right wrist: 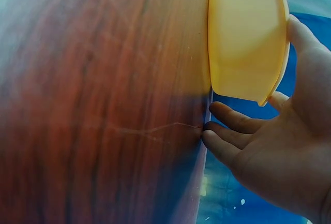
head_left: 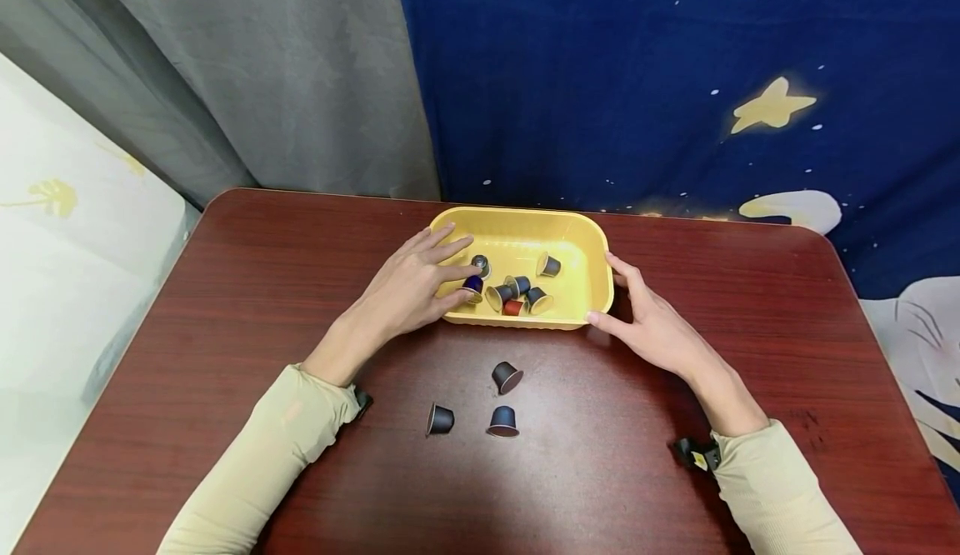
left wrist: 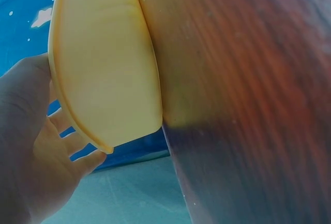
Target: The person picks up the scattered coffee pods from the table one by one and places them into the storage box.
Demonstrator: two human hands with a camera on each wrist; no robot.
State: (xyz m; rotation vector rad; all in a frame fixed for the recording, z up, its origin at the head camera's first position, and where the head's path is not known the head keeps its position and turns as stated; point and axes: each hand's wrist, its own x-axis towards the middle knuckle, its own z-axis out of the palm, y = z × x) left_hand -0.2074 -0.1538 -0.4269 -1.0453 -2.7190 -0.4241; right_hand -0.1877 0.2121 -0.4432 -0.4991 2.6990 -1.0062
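A yellow plastic basin (head_left: 517,217) stands near the table's far edge with several coffee capsules inside, among them a dark blue one (head_left: 473,286), a red one (head_left: 514,308) and a grey one (head_left: 550,266). Over its left rim lies my left hand (head_left: 411,284), fingers spread and reaching above the capsules, gripping none of them. My right hand (head_left: 651,322) is at the opposite end, thumb on the near right corner and index finger by the right rim. In the right wrist view, the other fingers (right wrist: 235,118) extend loosely below the basin's end.
Three more capsules lie on the reddish-brown table in front of the basin: a dark one (head_left: 507,377), a black one (head_left: 440,419) and a blue-grey one (head_left: 503,422). Behind the table hang a grey curtain (head_left: 300,80) and a blue curtain (head_left: 600,80) with stars.
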